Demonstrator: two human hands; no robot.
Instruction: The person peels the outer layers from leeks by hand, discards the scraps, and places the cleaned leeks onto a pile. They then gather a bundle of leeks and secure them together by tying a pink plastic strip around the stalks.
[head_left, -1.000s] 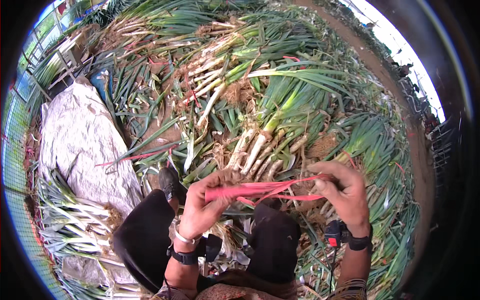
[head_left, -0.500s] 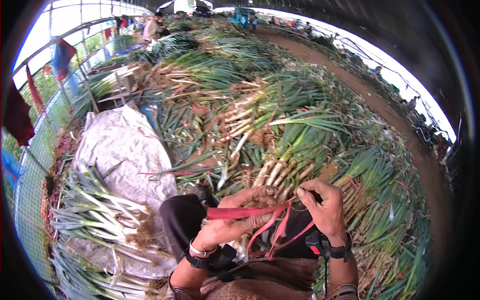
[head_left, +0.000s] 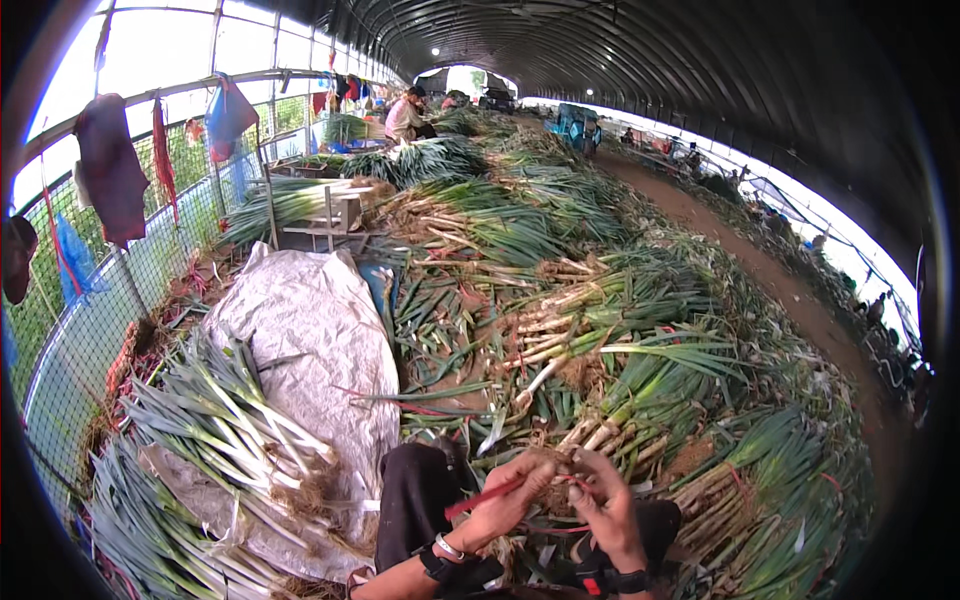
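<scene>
- Nearest you, your left hand (head_left: 508, 508) is closed around a red strip (head_left: 482, 498), whose flat end sticks out to the left from between the fingers.
- Your right hand (head_left: 608, 512) meets it, fingers bent and pinched together at the strip's other side; the fine detail between your fingertips is too small to tell.
- The strip is in front of you, above and between your dark-clothed knees (head_left: 415, 492).
- A pale bracelet (head_left: 449, 547) and a black strap (head_left: 436, 565) circle your left wrist.
- To your right lie green onion bundles (head_left: 735, 490), roots toward you, with bits of red tie among the leaves.
- To your left, white-stalked onions (head_left: 262, 425) rest on a crumpled pale sheet (head_left: 320, 320), roots pointing right.
- Ahead of you, rooty onion heaps (head_left: 545, 325) cover the ground.
- Farther along the left, cloths (head_left: 112, 170) and a blue bag (head_left: 229, 120) hang from a rail above a mesh fence (head_left: 70, 370).
- Beyond, a person (head_left: 404, 118) in a light top sits beside more onions.
- On your far right, a dirt path (head_left: 690, 215) runs past a blue vehicle (head_left: 573, 125), beneath a dark arched roof (head_left: 640, 60).
</scene>
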